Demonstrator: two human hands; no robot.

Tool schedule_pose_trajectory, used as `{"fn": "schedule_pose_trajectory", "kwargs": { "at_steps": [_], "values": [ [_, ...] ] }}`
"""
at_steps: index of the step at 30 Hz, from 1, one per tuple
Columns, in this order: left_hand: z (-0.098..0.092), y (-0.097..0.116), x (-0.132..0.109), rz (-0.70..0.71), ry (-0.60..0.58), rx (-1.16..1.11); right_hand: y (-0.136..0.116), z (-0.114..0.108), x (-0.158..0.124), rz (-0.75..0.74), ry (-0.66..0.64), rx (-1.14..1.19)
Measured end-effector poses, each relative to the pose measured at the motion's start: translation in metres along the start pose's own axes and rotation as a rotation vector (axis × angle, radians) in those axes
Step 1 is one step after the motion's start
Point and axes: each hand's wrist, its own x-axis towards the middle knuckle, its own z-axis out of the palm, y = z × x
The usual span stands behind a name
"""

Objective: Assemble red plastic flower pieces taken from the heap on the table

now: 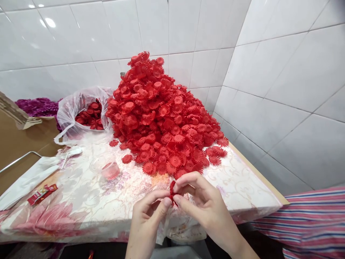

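The heap of discs [164, 126] sits on the table [242, 190], up by the back wall [183, 28]. Over to its left lies a bag [66, 115] with more discs [93, 114] in it, a tub [110, 170] nearer the front, and a wrapper [42, 194] farther left.

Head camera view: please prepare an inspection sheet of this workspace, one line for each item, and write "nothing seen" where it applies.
Surface: table under a white floral tablecloth, with reddish crumbs scattered near the middle.
Work pieces: large pile of bright red fringed discs; dark red fringed piece held in front of it; translucent plastic bag with dark red pieces inside.
Clutter: clear round plastic container; small red wrapper; brown cardboard at left.
Hands: left hand and right hand pinch the dark red piece together.
Cables: nothing seen.
Surroundings: white tiled walls; red, white and blue striped fabric at lower right.
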Motion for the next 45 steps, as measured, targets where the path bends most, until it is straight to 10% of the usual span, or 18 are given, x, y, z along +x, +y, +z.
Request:
{"fn": "schedule_pose_trajectory", "kwargs": {
  "at_steps": [9, 15, 18, 21, 27, 33, 45],
  "values": [
    [0.016, 0.004, -0.002, -0.021, 0.070, -0.032, 0.006, 0.003, -0.006, -0.153, 0.008, -0.342],
    [0.004, -0.004, 0.008, 0.191, 0.299, 0.210, 0.000, -0.025, -0.001, 0.180, -0.100, 0.248],
    [-0.013, 0.001, 0.015, 0.263, 0.516, 0.406, -0.008, -0.051, 0.012, 0.155, 0.020, 0.291],
    [-0.026, 0.004, 0.020, 0.272, 0.686, 0.505, -0.011, -0.066, 0.035, -0.192, 0.387, 0.028],
    [-0.011, -0.009, 0.022, 0.307, 0.452, 0.457, -0.004, -0.043, 0.053, -0.329, 0.382, -0.716],
    [0.006, -0.011, 0.015, 0.081, 0.205, 0.105, 0.001, -0.013, 0.004, -0.107, -0.020, -0.152],
    [0.010, 0.000, 0.004, -0.014, 0.054, -0.092, 0.007, -0.006, -0.005, 0.013, 0.006, 0.099]
  ]
}}
